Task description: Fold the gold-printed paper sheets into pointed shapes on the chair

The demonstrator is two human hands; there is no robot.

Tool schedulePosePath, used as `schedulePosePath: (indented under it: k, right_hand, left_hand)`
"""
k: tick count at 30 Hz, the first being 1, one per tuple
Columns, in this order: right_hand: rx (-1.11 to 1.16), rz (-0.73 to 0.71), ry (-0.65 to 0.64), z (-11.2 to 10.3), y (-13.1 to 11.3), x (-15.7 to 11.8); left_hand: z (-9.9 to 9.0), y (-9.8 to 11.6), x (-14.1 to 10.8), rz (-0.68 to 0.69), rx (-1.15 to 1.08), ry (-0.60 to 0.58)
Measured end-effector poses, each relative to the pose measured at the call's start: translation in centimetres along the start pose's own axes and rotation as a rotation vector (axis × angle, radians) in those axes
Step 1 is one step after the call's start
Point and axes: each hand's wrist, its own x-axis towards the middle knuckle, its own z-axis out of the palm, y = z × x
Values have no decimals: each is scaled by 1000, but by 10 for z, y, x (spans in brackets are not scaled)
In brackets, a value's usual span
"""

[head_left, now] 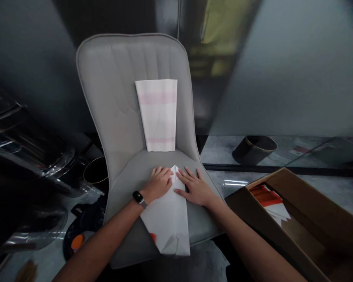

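Observation:
A folded white sheet of paper (167, 219) lies on the grey chair seat, its pointed end away from me and a small red patch near its left edge. My left hand (160, 182), with a watch on the wrist, rests on the upper left of the paper, fingers curled together at the fold. My right hand (195, 188) presses flat on the upper right side, fingers spread. Behind them, a second folded paper piece (158, 117), white with pale pink bands, stands against the backrest.
The grey chair (106, 86) stands before a dark glossy wall. An open cardboard box (302, 188) on the right holds orange and white papers (272, 203). To the left are a black bin (96, 172) and an orange cap (77, 242). A similar bin (253, 150) appears at right.

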Motion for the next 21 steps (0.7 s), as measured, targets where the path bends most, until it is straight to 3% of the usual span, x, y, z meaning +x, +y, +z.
schedulePosePath:
  k: [5,8,12,21]
  right_hand:
    - [12,16,-31,1,2,1]
    - [11,3,-36,0,0,-2]
    - [19,-20,-62,-3,-3,-6]
    - [43,48,-140,-16,-4,-9]
  left_hand:
    - [10,-8,4,127,48,-107]
    - [11,-13,9,121,53,-158]
    - [8,-14,15,120,61,-139]
    - [13,-24,14,122,3,-233]
